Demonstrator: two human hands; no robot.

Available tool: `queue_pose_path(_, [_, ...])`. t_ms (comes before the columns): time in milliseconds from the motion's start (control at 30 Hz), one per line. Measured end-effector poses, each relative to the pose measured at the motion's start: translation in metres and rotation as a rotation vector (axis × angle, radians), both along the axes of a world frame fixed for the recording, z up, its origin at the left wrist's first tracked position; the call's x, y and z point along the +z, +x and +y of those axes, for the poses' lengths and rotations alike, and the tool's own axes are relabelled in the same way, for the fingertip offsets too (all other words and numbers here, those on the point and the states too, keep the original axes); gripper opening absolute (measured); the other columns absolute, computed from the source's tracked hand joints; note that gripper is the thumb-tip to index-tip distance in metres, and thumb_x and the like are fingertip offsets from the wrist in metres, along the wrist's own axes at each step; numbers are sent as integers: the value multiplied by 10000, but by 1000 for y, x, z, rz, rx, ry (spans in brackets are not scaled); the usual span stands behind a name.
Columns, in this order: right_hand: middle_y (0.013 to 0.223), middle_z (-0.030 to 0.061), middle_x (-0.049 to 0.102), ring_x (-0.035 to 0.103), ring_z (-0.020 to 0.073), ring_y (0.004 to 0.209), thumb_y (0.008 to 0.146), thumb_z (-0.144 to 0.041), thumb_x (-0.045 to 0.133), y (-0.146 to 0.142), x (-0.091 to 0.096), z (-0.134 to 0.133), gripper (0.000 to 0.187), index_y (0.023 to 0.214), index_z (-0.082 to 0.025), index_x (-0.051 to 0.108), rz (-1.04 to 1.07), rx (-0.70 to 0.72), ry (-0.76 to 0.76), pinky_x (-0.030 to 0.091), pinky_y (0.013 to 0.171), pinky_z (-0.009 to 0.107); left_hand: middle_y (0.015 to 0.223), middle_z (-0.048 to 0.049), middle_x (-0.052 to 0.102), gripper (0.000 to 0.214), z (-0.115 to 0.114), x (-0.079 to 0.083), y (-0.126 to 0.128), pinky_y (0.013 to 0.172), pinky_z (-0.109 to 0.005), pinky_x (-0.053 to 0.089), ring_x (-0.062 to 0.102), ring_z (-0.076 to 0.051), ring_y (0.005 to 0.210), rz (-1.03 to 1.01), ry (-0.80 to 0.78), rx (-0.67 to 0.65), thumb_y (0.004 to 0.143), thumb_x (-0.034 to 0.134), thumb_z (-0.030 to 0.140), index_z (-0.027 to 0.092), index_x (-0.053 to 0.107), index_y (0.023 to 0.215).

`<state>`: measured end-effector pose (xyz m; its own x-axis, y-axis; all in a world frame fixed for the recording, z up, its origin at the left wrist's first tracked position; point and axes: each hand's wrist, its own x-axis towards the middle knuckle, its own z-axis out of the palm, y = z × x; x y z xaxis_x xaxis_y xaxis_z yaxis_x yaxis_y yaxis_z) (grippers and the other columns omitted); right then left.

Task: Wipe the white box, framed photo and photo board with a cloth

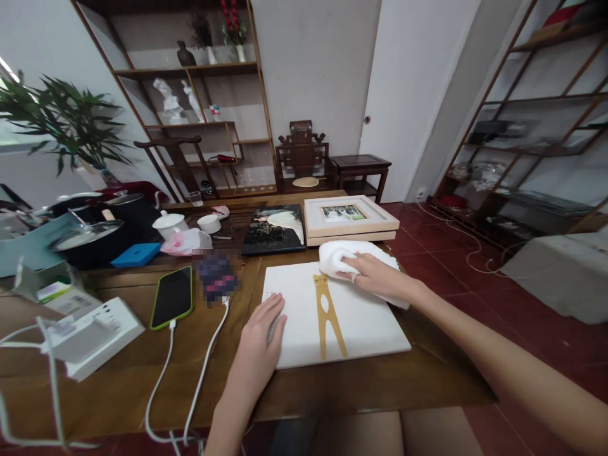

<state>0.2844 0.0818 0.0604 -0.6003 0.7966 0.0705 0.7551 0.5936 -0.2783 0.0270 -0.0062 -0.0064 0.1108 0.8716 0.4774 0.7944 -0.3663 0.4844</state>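
Note:
A white square panel lies flat on the wooden table, its back up, with a gold folding stand along its middle. My left hand rests flat on the panel's near left edge, fingers stretched out together. My right hand presses a bunched white cloth against the panel's far right corner, fingers curled over the cloth.
Beyond the panel lie a dark photo print and a framed photo. A green-cased phone on a white cable, a white box, pots and cups crowd the left. Red tile floor lies to the right.

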Motion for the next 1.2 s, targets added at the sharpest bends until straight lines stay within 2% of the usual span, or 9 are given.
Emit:
queue_pose_path(100, [888, 84, 597, 524, 252, 896, 818, -98, 364, 2, 6, -18, 258, 953, -163, 574, 0, 24, -25, 390, 794, 347, 1184, -123, 648, 285, 0, 0, 1, 970, -444, 474, 589, -243, 1126, -7, 1, 6, 856, 485, 227, 168, 653, 1078])
queue_pose_path(300, [1002, 84, 589, 548, 252, 948, 792, -120, 409, 19, 22, -101, 282, 991, -219, 583, -36, 55, -253, 411, 815, 359, 1182, -159, 641, 306, 0, -1, 2, 977, -453, 466, 587, -260, 1126, -4, 16, 0, 860, 472, 225, 114, 645, 1087])
queue_pose_path(400, [1077, 61, 577, 548, 234, 985, 759, -93, 428, 22, 26, -126, 312, 968, -250, 598, -25, 97, -313, 408, 835, 345, 1191, -182, 629, 322, -1, -2, 2, 987, -465, 455, 575, -271, 1140, -1, 21, -4, 864, 466, 227, 81, 639, 1093])
queue_pose_path(500, [1051, 68, 579, 561, 231, 937, 750, -90, 427, 18, 26, -120, 334, 992, -240, 601, -52, 66, -307, 424, 804, 343, 1196, -171, 629, 312, -1, -1, 2, 984, -469, 456, 575, -269, 1142, 8, 17, -6, 865, 469, 232, 101, 642, 1088])
queue_pose_path(767, [949, 112, 624, 547, 266, 921, 897, -218, 370, -10, 6, -25, 267, 1017, -153, 600, 54, 5, -29, 408, 812, 379, 1183, -153, 642, 302, 0, -1, 1, 976, -456, 467, 582, -254, 1135, 21, 22, -9, 868, 460, 235, 125, 643, 1082])
queue_pose_path(867, [1025, 107, 626, 536, 265, 1005, 902, -171, 351, -25, -3, -10, 272, 1030, -154, 590, 92, 5, 33, 335, 938, 451, 1190, -155, 638, 304, -1, -1, 1, 980, -452, 464, 579, -256, 1139, 7, 13, -6, 867, 464, 233, 122, 643, 1086])
queue_pose_path(967, [1200, 133, 571, 398, 286, 1238, 894, -147, 357, -35, -11, -23, 301, 1099, -157, 577, 75, 75, 44, 208, 1031, 540, 1189, -157, 638, 299, -1, -1, 2, 975, -445, 469, 580, -256, 1137, -2, 22, -11, 864, 473, 225, 120, 642, 1086])
queue_pose_path(1067, [1344, 197, 456, 193, 314, 1362, 832, -119, 424, -37, -14, -60, 318, 1109, -124, 581, 20, 135, 16, 163, 1048, 593, 1186, -158, 639, 298, 0, -2, 2, 970, -446, 472, 581, -253, 1136, 7, 44, -21, 866, 467, 220, 119, 638, 1089])
queue_pose_path(1200, [1420, 174, 378, 135, 326, 1376, 757, -136, 524, -34, -9, -114, 344, 1089, -170, 607, -36, 287, -86, 111, 1060, 627, 1180, -166, 641, 300, 0, -2, 1, 965, -455, 475, 587, -262, 1127, 12, 50, -21, 867, 466, 226, 113, 640, 1083])
